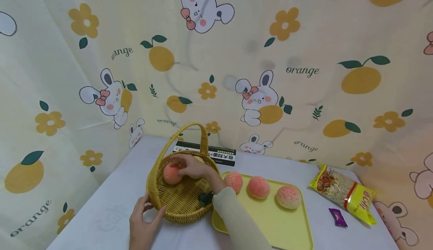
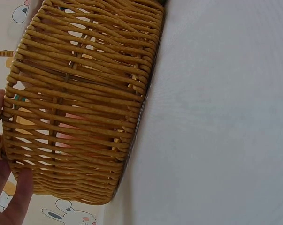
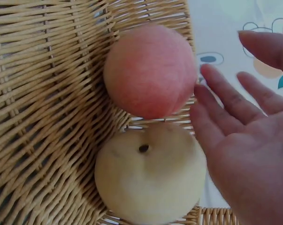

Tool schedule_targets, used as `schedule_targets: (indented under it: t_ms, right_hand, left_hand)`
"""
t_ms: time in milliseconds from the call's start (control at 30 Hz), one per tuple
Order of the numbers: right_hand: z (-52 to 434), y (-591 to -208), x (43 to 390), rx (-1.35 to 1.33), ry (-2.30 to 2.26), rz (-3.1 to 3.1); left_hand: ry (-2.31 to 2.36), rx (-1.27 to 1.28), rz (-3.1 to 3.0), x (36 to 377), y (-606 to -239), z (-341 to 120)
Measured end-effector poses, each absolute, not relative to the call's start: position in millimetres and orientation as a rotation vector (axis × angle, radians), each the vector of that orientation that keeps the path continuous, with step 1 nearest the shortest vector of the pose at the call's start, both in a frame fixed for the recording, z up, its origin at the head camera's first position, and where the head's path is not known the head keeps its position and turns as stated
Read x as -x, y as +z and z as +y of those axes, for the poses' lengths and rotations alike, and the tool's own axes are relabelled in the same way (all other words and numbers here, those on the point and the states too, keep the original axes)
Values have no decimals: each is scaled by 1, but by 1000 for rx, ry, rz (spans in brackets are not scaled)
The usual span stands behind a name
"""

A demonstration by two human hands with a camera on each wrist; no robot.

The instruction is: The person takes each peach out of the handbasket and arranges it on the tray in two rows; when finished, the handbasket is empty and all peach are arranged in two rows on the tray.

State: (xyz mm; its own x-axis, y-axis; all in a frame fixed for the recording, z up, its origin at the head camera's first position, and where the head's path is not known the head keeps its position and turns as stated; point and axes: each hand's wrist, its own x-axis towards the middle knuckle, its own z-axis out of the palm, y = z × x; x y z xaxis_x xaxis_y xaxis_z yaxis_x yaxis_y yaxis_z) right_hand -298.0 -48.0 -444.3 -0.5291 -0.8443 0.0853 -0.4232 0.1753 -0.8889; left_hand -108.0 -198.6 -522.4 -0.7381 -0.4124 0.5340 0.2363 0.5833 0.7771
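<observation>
A woven basket with a tall arched handle sits on the table, tipped a little in the left hand's grip. My left hand holds its rim at the near-left foot of the handle, thumb on the outer wicker. Inside lie a pink peach and a pale cream round fruit with a small dark hole, side by side against the wall. My right hand reaches over the basket, its fingers loosely extended right beside the peach without curling round it.
Three pink peaches lie along the far side of a yellow tray, right of the basket. Farther right are a yellow-ended food bag and a small purple wrapped sweet. A black printed packet lies behind the basket.
</observation>
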Motion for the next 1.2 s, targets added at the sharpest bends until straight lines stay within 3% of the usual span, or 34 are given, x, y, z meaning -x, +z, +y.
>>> schedule_targets:
  t_ms: [600,1200]
  right_hand:
    - [-51,-445,298,1142,-1250,1969]
    - [-71,-470,296,1064,-1135,2116]
  left_hand:
    - [-1232,-157,-2109,108,-520,-199]
    - [-1206,-167,-2112,106,-521,-200]
